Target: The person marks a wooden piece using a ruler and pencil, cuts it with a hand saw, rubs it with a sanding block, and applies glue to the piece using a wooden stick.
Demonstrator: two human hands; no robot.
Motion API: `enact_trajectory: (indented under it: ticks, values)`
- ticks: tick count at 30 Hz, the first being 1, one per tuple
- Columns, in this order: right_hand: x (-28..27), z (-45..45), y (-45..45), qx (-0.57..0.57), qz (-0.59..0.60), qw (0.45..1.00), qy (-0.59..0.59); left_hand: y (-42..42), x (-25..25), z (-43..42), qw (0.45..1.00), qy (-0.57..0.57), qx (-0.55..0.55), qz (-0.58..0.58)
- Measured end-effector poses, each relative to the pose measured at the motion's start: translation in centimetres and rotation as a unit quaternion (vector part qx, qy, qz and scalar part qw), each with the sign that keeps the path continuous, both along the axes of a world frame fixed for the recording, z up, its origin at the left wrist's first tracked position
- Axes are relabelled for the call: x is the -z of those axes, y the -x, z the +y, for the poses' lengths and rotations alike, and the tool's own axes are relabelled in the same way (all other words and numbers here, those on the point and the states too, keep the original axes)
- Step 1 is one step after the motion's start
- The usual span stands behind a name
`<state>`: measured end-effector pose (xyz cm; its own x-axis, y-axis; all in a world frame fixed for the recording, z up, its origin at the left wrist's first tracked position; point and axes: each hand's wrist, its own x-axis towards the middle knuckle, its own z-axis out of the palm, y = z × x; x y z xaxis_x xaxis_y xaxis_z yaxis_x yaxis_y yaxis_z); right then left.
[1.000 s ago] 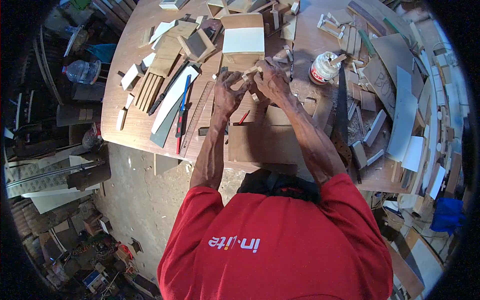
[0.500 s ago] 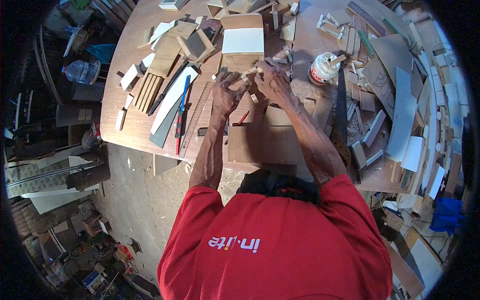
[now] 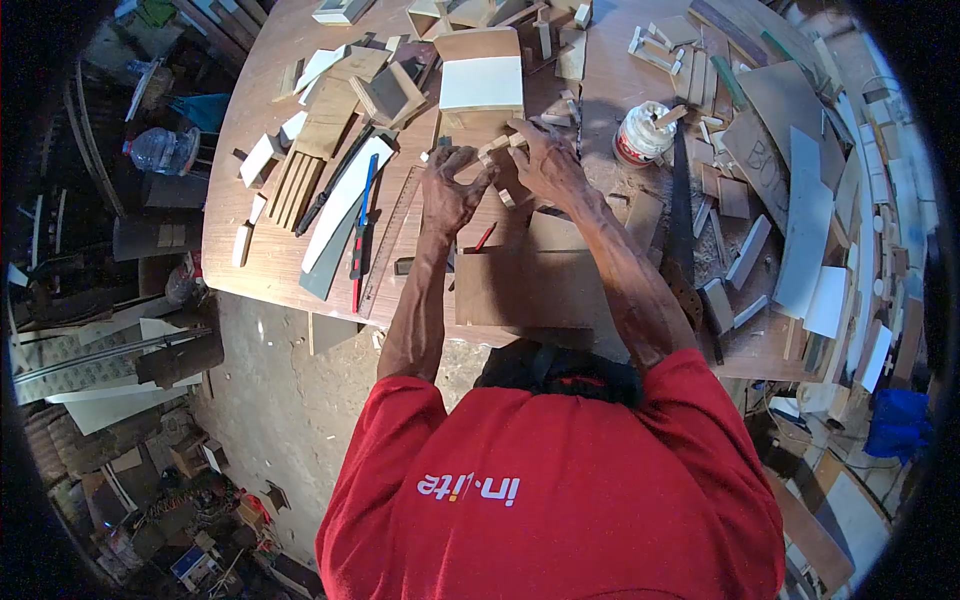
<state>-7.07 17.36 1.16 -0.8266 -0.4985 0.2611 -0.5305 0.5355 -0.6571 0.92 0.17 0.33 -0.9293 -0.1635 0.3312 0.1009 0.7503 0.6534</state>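
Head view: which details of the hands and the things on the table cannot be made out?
All in the head view:
Small wooden piece: partly covered by the right hand.
Palm of the left hand: hidden by its own back.
Ruler: markings too small.
Jar: label lettering blurred.

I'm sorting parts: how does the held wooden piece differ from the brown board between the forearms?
The held wooden piece is far smaller than the brown board, and paler. The piece is in the right hand; the board rests on the table. Both look wooden.
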Motion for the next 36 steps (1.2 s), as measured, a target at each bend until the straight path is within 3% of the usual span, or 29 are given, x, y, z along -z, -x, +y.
enact_trajectory:
  ticks: [3,8,11,21,23,36]
  values:
    - [0.3,0.0,0.1,0.003,0.008,1.000,-0.004,-0.1,0.1,0.2,0.999,0.030,-0.007,0.022]
    - [0.7,0.0,0.2,-0.009,-0.008,0.999,0.035,0.2,1.2,0.0,0.998,-0.057,-0.005,0.010]
    - [0.6,0.1,0.1,-0.020,0.016,0.999,0.048,0.2,0.0,0.3,1.000,-0.009,-0.005,-0.016]
    - [0.5,0.2,0.0,-0.011,0.002,0.999,0.050,0.3,0.8,0.0,0.999,-0.025,-0.018,-0.007]
    - [0.4,0.2,0.0,-0.008,-0.023,0.999,0.039,0.4,1.5,-0.1,0.995,-0.093,-0.024,0.000]
    - [2.0,0.4,0.6,-0.022,0.056,0.997,0.051,0.0,-0.3,0.3,1.000,-0.021,-0.009,-0.001]
